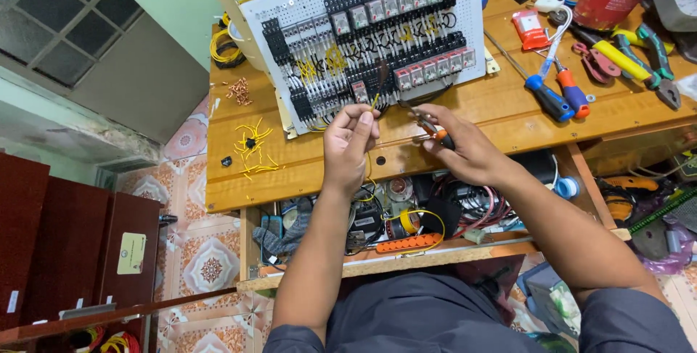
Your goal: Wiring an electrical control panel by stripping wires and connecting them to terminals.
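2 speakers describe the scene.

— What is largest?

— 1 wooden workbench (450,117), seen from above. A white perforated panel (290,5) leans on it, filled with rows of black relay sockets and yellow wiring.

— And the hands?

— Both hover just in front of the panel's lower edge. The left hand (350,142) pinches 1 thin yellow wire (376,99) upright between thumb and fingertips. The right hand (465,146) is closed around small orange-handled pliers (432,128), their tip pointing towards the wire.

— Smaller things?

— 2 screwdrivers (559,95) lie to the right; yellow wire offcuts (254,150) lie scattered to the left.
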